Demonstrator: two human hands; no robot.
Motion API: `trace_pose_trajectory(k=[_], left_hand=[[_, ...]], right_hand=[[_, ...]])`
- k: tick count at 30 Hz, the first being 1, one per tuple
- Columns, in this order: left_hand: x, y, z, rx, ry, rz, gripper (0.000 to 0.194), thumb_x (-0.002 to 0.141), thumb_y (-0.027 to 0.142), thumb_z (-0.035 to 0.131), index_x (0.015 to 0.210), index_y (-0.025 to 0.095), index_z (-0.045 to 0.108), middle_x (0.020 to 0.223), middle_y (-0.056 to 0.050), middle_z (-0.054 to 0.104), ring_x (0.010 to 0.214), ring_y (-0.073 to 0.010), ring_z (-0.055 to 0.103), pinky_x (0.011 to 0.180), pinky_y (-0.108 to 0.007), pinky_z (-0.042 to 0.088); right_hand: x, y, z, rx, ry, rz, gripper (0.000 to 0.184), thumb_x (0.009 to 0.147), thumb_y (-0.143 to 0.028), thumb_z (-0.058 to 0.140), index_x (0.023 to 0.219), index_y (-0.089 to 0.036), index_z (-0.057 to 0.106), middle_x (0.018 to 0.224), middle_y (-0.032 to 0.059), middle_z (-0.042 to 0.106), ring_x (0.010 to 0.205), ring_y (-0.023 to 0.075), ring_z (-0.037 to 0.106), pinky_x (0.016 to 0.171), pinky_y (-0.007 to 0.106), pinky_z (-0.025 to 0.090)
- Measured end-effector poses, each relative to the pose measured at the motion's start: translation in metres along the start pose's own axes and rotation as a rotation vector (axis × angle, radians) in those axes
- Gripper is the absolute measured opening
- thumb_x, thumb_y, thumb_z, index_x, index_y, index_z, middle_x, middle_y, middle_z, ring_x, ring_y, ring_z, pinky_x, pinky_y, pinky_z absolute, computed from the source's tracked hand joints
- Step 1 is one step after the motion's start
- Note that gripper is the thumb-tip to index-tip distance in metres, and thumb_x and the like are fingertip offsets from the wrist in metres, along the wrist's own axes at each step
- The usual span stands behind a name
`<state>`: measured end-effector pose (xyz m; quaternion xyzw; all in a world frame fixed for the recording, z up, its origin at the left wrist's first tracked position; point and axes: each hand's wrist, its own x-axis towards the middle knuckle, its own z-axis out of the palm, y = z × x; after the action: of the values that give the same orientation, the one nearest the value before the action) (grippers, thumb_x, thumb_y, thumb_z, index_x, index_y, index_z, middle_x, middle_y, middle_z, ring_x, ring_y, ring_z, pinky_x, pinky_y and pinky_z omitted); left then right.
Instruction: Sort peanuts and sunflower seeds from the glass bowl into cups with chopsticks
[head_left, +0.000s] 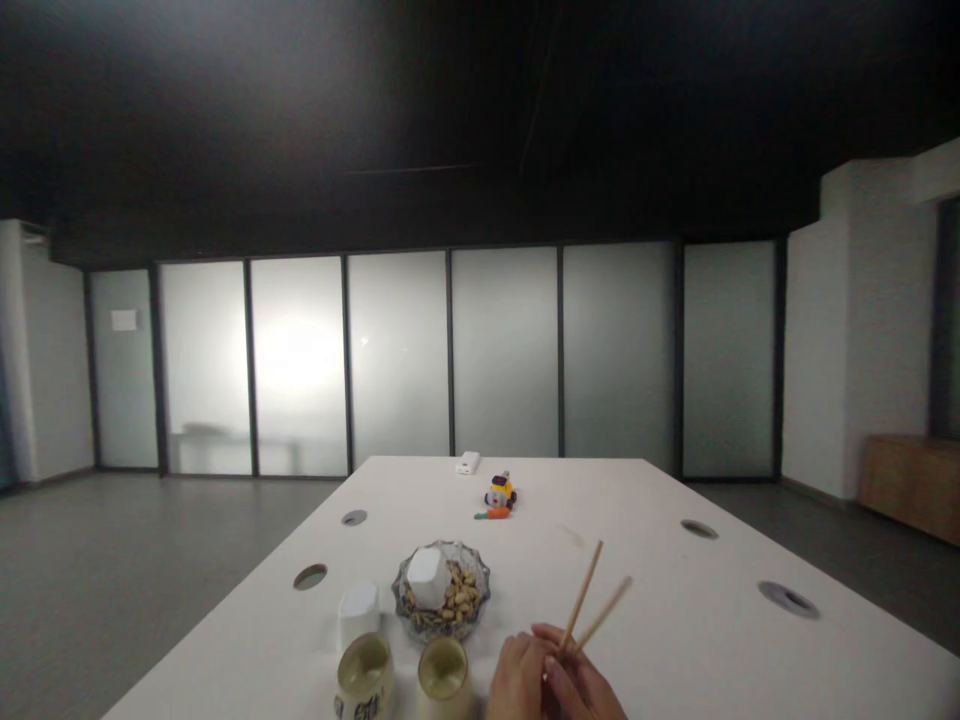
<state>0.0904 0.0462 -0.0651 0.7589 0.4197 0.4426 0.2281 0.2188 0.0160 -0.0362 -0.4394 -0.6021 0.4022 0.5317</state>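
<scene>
Holding chopsticks, right hand (near glass bowl).

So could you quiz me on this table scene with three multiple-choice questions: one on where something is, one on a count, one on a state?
1. Where is the glass bowl of nuts?
A. just beyond the two cups
B. at the table's far edge
C. on the floor

2. How many chopsticks are held?
A. one
B. two
C. four

3. What is the state of the right hand?
A. flat on the table
B. closed in a grip on the chopsticks
C. inside a cup

Answers: 1 A, the bowl sits directly behind the two cups. 2 B, two sticks fan up from the fingers. 3 B, the fingers wrap the sticks' lower ends.
</scene>
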Motion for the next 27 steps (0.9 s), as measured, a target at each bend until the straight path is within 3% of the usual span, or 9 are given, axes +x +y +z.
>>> trace_pose_trajectory(k=[3, 10, 14, 17, 20, 24, 27], left_hand=[[-0.011, 0.021, -0.010, -0.055, -0.018, -0.053, 0.037, 0.090, 0.013, 0.043, 0.113, 0.020, 0.072, 0.110, -0.015, 0.071, 0.102, -0.0273, 0.066, 0.095, -0.042, 0.054], [-0.019, 0.060, -0.043, -0.162, -0.097, -0.132, 0.033, 0.095, 0.017, 0.046, 0.113, 0.018, 0.073, 0.117, -0.015, 0.070, 0.112, -0.0267, 0.064, 0.104, -0.042, 0.051], [-0.026, 0.065, -0.039, -0.219, -0.121, -0.117, 0.037, 0.095, 0.014, 0.047, 0.125, 0.016, 0.069, 0.129, -0.016, 0.064, 0.118, -0.0254, 0.064, 0.109, -0.039, 0.050], [-0.035, 0.068, -0.032, -0.243, -0.118, -0.116, 0.047, 0.095, 0.014, 0.048, 0.141, 0.018, 0.056, 0.141, -0.015, 0.055, 0.103, -0.0195, 0.067, 0.095, -0.033, 0.057], [-0.039, 0.074, -0.036, -0.131, -0.036, -0.108, 0.050, 0.090, 0.010, 0.051, 0.137, 0.022, 0.055, 0.137, -0.012, 0.056, 0.101, -0.0193, 0.065, 0.092, -0.033, 0.057], [-0.023, 0.088, -0.073, 0.196, 0.198, 0.053, 0.032, 0.091, 0.014, 0.053, 0.120, 0.023, 0.062, 0.127, -0.010, 0.064, 0.123, -0.0268, 0.058, 0.111, -0.043, 0.046], [0.007, 0.092, -0.116, 0.484, 0.276, -0.074, 0.028, 0.095, 0.020, 0.052, 0.120, 0.023, 0.063, 0.128, -0.011, 0.065, 0.124, -0.0301, 0.056, 0.111, -0.046, 0.042]], right_hand=[[-0.006, -0.010, 0.004, -0.104, -0.060, 0.016, 0.075, 0.084, -0.086, 0.055, 0.111, -0.020, 0.079, 0.118, 0.0169, 0.079, 0.121, 0.0346, 0.070, 0.114, 0.048, 0.049], [-0.017, -0.012, 0.008, -0.150, 0.085, -0.016, 0.072, 0.092, -0.078, 0.051, 0.124, -0.019, 0.077, 0.133, 0.0164, 0.073, 0.131, 0.0315, 0.065, 0.120, 0.049, 0.044], [-0.021, -0.015, 0.011, -0.151, 0.137, -0.047, 0.064, 0.093, -0.074, 0.052, 0.114, -0.020, 0.078, 0.127, 0.0163, 0.075, 0.124, 0.0305, 0.068, 0.116, 0.046, 0.049], [-0.021, -0.022, 0.011, -0.141, 0.209, -0.056, 0.062, 0.094, -0.076, 0.048, 0.106, -0.022, 0.076, 0.119, 0.0149, 0.076, 0.116, 0.0298, 0.071, 0.106, 0.043, 0.056], [-0.019, -0.029, 0.006, -0.153, 0.281, -0.058, 0.065, 0.094, -0.080, 0.043, 0.099, -0.022, 0.073, 0.107, 0.0139, 0.078, 0.106, 0.0292, 0.073, 0.096, 0.040, 0.059], [-0.018, -0.029, 0.000, -0.164, 0.318, -0.003, 0.072, 0.089, -0.086, 0.043, 0.097, -0.020, 0.071, 0.084, 0.0105, 0.076, 0.083, 0.0271, 0.073, 0.076, 0.037, 0.059], [-0.018, -0.026, 0.002, -0.167, 0.261, 0.022, 0.071, 0.090, -0.086, 0.040, 0.093, -0.020, 0.069, 0.076, 0.0066, 0.072, 0.060, 0.0201, 0.063, 0.057, 0.032, 0.052]])
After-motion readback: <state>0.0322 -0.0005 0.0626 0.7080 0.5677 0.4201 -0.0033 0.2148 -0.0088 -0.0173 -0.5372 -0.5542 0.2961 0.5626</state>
